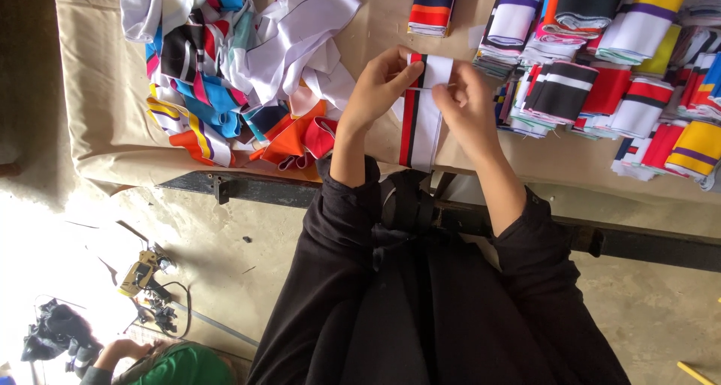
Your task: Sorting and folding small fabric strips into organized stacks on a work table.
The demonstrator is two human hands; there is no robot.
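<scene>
Left hand (379, 84) and right hand (467, 103) both pinch the folded top of a white striped band (422, 122). Its tail hangs past the table edge (113, 163). Loose pile (225, 69) left, folded stacks (608, 77) right, bare cloth between.

Bare table (375, 24) strip between loose ribbons (225, 77) and folded stacks (601, 69)

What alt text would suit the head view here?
Two hands, the left hand and right hand, fold a white strip with red and black stripes over a cloth-covered table. A loose heap of colourful strips lies to the left, folded stacks to the right.
</scene>
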